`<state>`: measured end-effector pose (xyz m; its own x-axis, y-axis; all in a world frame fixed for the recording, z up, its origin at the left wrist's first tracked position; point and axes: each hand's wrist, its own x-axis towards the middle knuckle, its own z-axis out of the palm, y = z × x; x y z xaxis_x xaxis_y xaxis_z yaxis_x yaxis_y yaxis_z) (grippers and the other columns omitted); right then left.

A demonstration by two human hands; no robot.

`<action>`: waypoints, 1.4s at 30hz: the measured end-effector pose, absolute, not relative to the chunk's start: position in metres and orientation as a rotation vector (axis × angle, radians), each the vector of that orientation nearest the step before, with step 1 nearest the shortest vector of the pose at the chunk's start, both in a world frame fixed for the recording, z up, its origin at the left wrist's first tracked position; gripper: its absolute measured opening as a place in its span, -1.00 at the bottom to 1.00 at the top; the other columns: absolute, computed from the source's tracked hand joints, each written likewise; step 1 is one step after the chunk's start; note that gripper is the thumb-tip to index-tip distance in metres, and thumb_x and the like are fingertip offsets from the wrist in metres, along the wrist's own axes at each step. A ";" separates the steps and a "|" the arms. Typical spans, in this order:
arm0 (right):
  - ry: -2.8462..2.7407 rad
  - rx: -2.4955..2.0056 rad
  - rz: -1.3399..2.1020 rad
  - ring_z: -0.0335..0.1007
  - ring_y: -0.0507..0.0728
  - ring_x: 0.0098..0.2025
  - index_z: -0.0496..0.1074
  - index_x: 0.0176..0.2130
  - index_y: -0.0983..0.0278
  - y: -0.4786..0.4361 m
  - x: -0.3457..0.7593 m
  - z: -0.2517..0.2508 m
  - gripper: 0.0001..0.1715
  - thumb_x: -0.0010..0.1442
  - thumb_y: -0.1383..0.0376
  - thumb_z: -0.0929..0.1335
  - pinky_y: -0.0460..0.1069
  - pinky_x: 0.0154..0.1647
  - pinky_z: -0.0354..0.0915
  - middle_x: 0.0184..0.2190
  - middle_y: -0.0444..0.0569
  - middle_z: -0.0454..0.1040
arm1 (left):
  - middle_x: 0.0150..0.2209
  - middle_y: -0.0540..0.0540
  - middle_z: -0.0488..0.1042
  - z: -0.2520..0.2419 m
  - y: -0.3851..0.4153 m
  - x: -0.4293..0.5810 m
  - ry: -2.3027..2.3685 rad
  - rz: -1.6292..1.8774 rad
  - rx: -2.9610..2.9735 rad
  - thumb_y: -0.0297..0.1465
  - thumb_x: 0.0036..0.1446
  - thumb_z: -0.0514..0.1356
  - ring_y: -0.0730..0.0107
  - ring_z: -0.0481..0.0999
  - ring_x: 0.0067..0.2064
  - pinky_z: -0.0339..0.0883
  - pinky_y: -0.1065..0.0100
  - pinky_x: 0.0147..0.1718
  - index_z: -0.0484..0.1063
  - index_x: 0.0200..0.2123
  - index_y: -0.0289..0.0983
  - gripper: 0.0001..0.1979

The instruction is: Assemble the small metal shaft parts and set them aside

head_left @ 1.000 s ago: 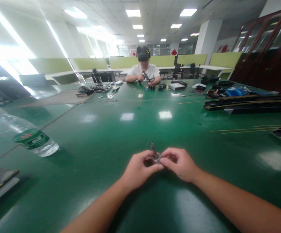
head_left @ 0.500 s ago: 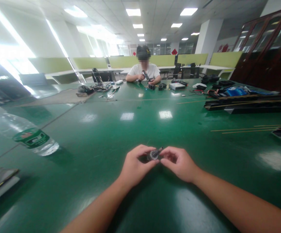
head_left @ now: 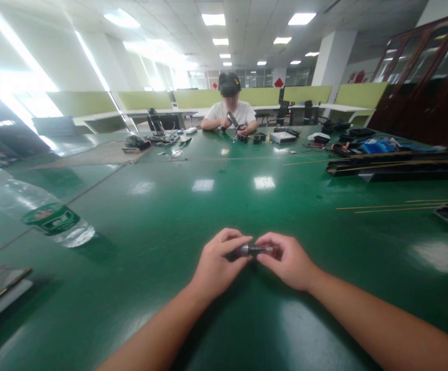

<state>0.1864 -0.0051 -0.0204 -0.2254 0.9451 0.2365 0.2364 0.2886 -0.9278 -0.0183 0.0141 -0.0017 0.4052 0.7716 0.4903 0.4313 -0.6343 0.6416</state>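
Between my hands, just above the green table [head_left: 224, 206], lies a small dark metal cylinder with a thin stepped shaft [head_left: 249, 250]; its exact kind is too blurred to make out. My left hand [head_left: 219, 260] grips the thick body between thumb and fingers, hiding its left end. The shaft points sideways into my right hand [head_left: 287, 260], whose curled thumb and fingers close about its tip. Part of that tip shows between the right fingers.
A clear water bottle with a green label [head_left: 55, 219] is at left, near a flat grey object [head_left: 1, 288]. Dark metal channels [head_left: 397, 165] and thin brass-coloured rods [head_left: 394, 207] lie right. Across the table, a person in a white shirt [head_left: 212, 114] handles a tool among small parts.
The metal cylinder has turned in my left hand: its shaft, which pointed up and toward the far right, now lies level, with its tip between my right fingers.
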 end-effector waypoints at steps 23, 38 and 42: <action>-1.748 -1.055 0.932 0.53 0.14 -0.25 0.54 -0.21 0.28 -0.008 0.187 -0.013 -0.82 0.11 0.34 0.45 -0.02 -0.20 0.41 -0.29 -0.02 0.59 | -0.19 -0.07 0.57 0.002 0.008 -0.015 0.967 1.037 2.296 -0.50 0.09 0.29 0.37 0.54 -0.18 0.43 0.40 -0.19 0.57 -0.08 -0.14 -0.69; -1.737 -1.064 0.944 0.52 0.13 -0.28 0.55 -0.24 0.29 -0.005 0.188 -0.016 -0.86 0.11 0.36 0.45 -0.02 -0.23 0.40 -0.31 -0.03 0.58 | -0.20 -0.08 0.57 0.000 0.006 -0.015 1.007 1.004 2.303 -0.49 0.09 0.29 0.35 0.55 -0.19 0.43 0.37 -0.21 0.58 -0.08 -0.14 -0.70; -1.738 -1.063 0.945 0.51 0.11 -0.31 0.55 -0.27 0.28 -0.005 0.188 -0.015 -0.89 0.11 0.36 0.45 -0.04 -0.26 0.39 -0.34 -0.04 0.58 | -0.20 -0.09 0.58 -0.001 0.006 -0.016 1.018 1.025 2.315 -0.48 0.08 0.29 0.34 0.55 -0.19 0.44 0.37 -0.21 0.59 -0.09 -0.14 -0.70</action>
<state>0.1879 -0.0050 -0.0151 -0.2609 0.9237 0.2805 0.2670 0.3483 -0.8986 -0.0156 0.0064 -0.0005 0.4630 0.7573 0.4606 0.4559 -0.6491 0.6090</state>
